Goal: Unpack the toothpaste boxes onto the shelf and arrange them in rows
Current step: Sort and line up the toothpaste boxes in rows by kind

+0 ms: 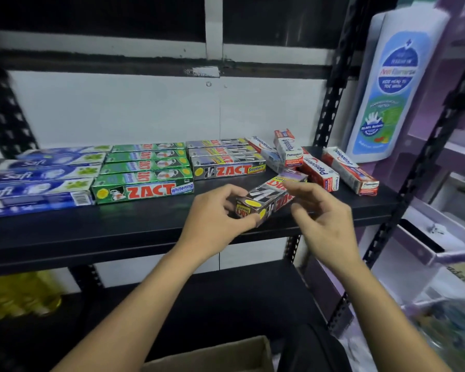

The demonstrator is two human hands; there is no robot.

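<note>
Because the toothpaste box [265,202] is thin card, it is judged light, stiff and crushable, and best held by its long edges. Head view, frame centre, above the shelf [118,232] front: near end gripped by the curled left hand [215,216], far half pinched by the right hand [325,221].

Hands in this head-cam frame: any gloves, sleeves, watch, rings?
Nothing worn that shows. Left hand and right hand are bare: no gloves, rings, watch or wristbands. No sleeve shows on either side down to the frame's bottom edge.
</note>
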